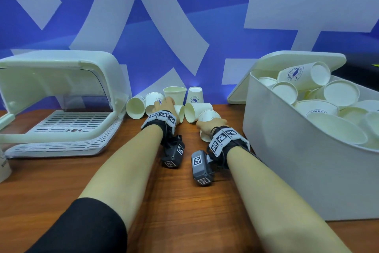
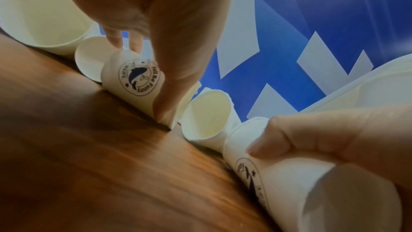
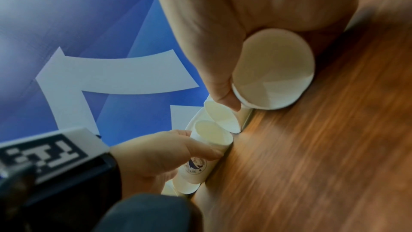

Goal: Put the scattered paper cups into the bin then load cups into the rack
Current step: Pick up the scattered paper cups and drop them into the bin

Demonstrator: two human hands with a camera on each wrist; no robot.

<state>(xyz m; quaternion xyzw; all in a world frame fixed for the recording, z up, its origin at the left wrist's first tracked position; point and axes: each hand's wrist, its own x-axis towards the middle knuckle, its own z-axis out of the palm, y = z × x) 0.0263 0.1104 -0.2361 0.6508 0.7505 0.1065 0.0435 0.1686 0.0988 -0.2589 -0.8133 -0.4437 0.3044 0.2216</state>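
Note:
Several white paper cups (image 1: 175, 93) with a blue whale logo lie and stand in a cluster at the back of the wooden table. My left hand (image 1: 164, 106) pinches one lying cup (image 2: 133, 78) between thumb and fingertips, and the cup still touches the table. My right hand (image 1: 208, 124) grips another lying cup (image 3: 274, 73) across its side, low over the wood. The white bin (image 1: 276, 140) at the right holds many cups. The white rack (image 1: 61, 125) at the left has a slotted tray with no cups on it.
The rack's domed lid (image 1: 61, 64) is raised. The bin's lid (image 1: 297, 62) leans against the blue and white wall behind it. An open cup (image 1: 196, 111) lies between my hands. Part of a white object (image 1: 4, 168) shows at the table's left edge.

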